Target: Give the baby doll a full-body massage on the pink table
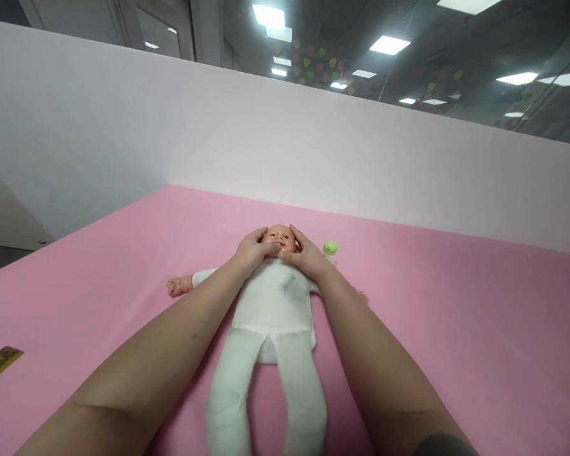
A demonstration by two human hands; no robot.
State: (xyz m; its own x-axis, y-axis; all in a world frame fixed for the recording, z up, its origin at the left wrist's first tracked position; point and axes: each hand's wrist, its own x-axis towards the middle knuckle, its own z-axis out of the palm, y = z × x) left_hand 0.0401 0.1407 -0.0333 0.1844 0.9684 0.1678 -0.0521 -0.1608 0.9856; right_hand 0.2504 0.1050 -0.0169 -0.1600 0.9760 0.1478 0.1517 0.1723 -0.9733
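A baby doll point(273, 297) with a white cloth body lies on its back on a pink surface point(133, 247), its head away from me and its arms spread out. My left hand point(255, 250) and my right hand point(308, 255) hold the doll's head from both sides. Both thumbs rest near its mouth and chin, while the other fingers curve around the sides of the head. A grey smudge shows on the doll's chest. Just right of my right hand stands a small bottle with a green cap point(330, 248), its lower part partly hidden.
A white wall point(285, 139) rises behind the pink surface, with glass above it reflecting ceiling lights. At the left edge lies a yellow label with a dark printed code point(2, 364). A dark band point(444, 445) is on my right arm.
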